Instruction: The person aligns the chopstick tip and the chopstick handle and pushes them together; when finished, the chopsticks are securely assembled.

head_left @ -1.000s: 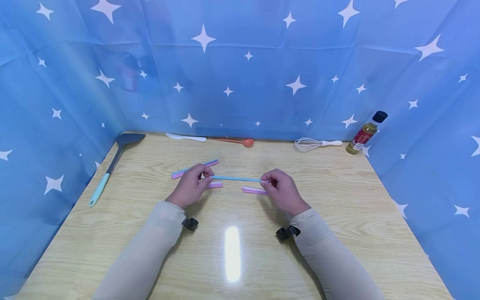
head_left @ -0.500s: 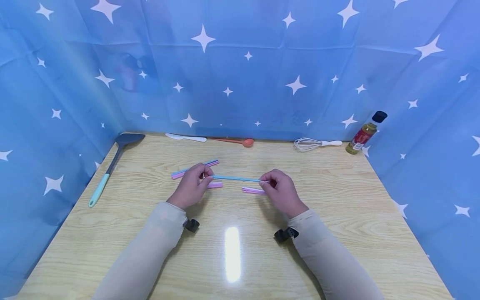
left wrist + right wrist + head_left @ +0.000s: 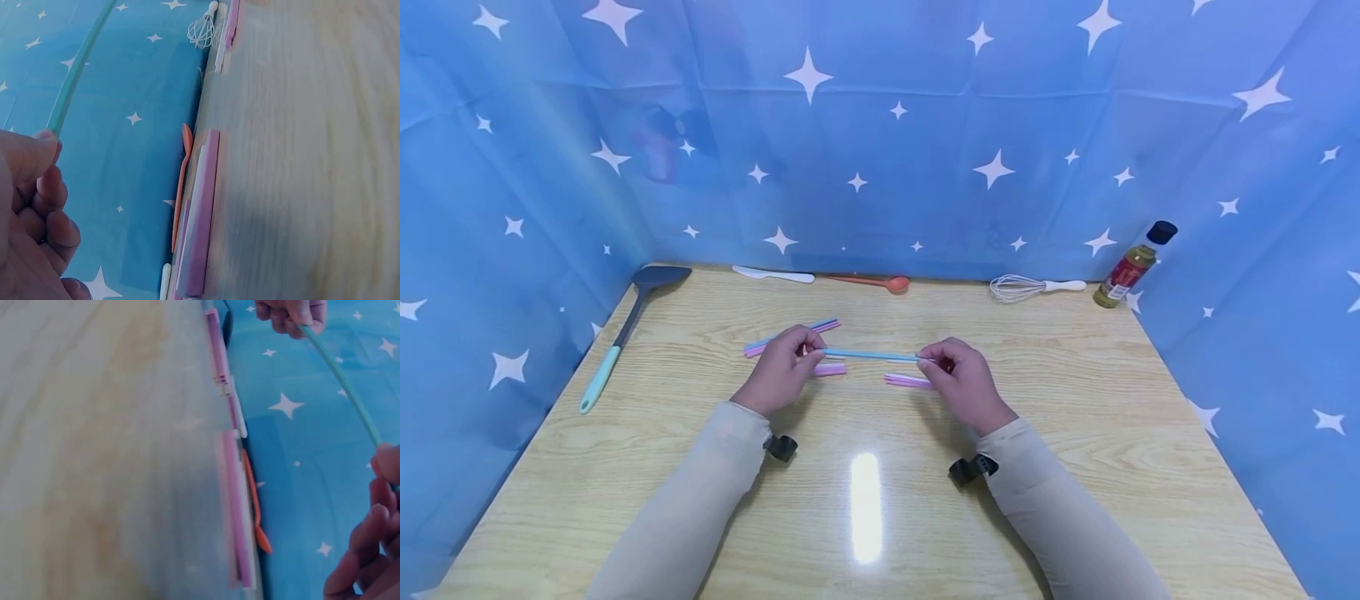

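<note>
A light blue drinking straw (image 3: 868, 356) stretches nearly level between my two hands, raised above the table. My left hand (image 3: 778, 371) pinches its left end between thumb and fingertips. At the other end my right hand (image 3: 961, 383) pinches it the same way. Pink and purple straws (image 3: 830, 369) lie partly hidden below my left hand, and a similar group of straws (image 3: 908, 381) lies partly behind my right hand. Blue and pink straws (image 3: 793, 337) lie slantwise behind my left hand. The right wrist view shows the held straw (image 3: 344, 381) running between both hands.
Along the table's back edge lie a white knife (image 3: 772, 275), an orange spoon (image 3: 895, 285) and a whisk (image 3: 1018, 288). An oil bottle (image 3: 1126, 273) stands at the back right. A turner (image 3: 625, 329) lies by the left edge. Starry blue cloth (image 3: 880, 217) surrounds the table.
My right hand has shifted very slightly left, closer to the left hand. Both hands keep their pinch on the blue straw, and the things on the table have stayed put.
</note>
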`<state>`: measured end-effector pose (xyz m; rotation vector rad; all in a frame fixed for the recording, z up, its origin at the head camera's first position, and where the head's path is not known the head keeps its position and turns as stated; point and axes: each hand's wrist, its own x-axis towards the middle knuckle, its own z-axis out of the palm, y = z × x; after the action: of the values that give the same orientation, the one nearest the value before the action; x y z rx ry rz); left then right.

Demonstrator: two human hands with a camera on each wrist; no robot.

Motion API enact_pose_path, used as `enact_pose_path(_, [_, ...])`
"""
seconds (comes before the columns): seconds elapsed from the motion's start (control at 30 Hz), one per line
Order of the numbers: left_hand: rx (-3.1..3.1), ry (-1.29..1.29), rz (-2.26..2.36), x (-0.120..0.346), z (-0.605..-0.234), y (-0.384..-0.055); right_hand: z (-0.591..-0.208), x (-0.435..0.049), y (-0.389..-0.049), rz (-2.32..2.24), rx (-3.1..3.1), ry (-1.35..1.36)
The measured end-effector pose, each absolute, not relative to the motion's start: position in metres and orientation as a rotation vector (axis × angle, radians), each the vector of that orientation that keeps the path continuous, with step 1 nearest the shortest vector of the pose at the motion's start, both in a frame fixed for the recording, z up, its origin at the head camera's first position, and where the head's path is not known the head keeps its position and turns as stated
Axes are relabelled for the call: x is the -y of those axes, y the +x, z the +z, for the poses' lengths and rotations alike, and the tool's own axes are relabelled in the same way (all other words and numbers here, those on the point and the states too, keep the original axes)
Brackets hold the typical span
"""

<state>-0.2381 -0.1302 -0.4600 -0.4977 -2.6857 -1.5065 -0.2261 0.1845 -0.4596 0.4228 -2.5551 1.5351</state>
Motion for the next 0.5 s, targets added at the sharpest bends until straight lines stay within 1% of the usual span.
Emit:
enact_pose_path(0.2, [2.661, -0.438, -1.518, 0.143, -0.460, -0.245, -0.462, -0.185, -0.230, 1.579, 2.532, 0.329])
enact_pose_path(0.5, [2.679, -0.140, -1.437, 0.176, -0.470, -0.259, -0.463, -0.193, -0.234, 1.543, 2.627, 0.318])
